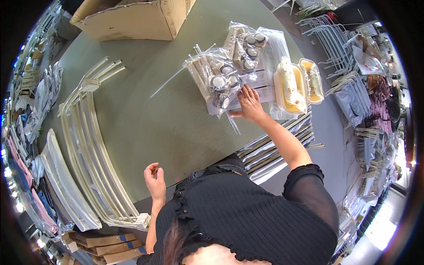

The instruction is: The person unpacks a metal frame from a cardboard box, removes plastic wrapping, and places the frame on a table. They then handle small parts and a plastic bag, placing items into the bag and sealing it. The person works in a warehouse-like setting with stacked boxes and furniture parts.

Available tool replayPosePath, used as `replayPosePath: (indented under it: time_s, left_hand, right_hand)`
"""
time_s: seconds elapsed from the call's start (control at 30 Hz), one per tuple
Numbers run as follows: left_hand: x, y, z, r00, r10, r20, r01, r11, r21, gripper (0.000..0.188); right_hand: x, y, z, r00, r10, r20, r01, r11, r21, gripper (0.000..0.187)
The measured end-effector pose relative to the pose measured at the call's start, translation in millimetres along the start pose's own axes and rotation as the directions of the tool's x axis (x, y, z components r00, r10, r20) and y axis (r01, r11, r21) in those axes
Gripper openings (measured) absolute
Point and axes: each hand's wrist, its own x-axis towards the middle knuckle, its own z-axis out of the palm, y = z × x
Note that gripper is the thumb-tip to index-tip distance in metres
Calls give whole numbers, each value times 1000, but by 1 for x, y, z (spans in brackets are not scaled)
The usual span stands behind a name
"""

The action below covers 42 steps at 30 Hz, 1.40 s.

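My right hand (251, 104) rests with fingers spread at the near right corner of a clear bag of casters and pale tubes (219, 82), over printed sheets (265, 92). The fingertips reach the bag's edge; whether they press on it or on the paper I cannot tell. Just behind lies a second clear bag (247, 46) of similar parts. Thin white strips (234, 123) stick out beside my right thumb. My left hand (155, 179) hovers at the table's near edge, fingers loosely curled and thumb apart, holding nothing.
Two yellow tubs (293, 107) with white contents stand right of the papers on the green-grey table (145, 119). A cardboard box (132, 22) sits at the back. Bent cream metal frames (84, 128) lie along the left side. Wrapped tubes (274, 152) sit below the table's right edge.
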Motion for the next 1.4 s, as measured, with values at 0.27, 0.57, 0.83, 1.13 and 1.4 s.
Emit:
replayPosePath:
  time_s: [0.27, 0.57, 0.83, 1.13, 1.4]
  left_hand:
    - [-18, 10, 3, 1000, 18, 2, -18, 999, 49, 21]
    - [-35, 5, -13, 1000, 12, -16, -13, 1000, -14, 23]
    - [-52, -7, -14, 999, -11, -30, 9, 998, -67, 15]
    - [-68, -16, 1, 997, -48, 66, 53, 996, -78, 14]
    - [-59, -4, 8, 997, -10, 79, 14, 998, -57, 12]
  right_hand:
    - [8, 27, 20, 775, -629, 62, 632, 768, -101, 13]
    - [67, 17, -33, 910, -370, 185, 249, 847, 471, 14]
    - [104, 8, -70, 875, -436, 210, 360, 877, 319, 18]
    - [101, -40, -42, 755, -582, 301, 655, 650, -385, 23]
    - [103, -59, -20, 938, -222, 267, 256, 962, -100, 36]
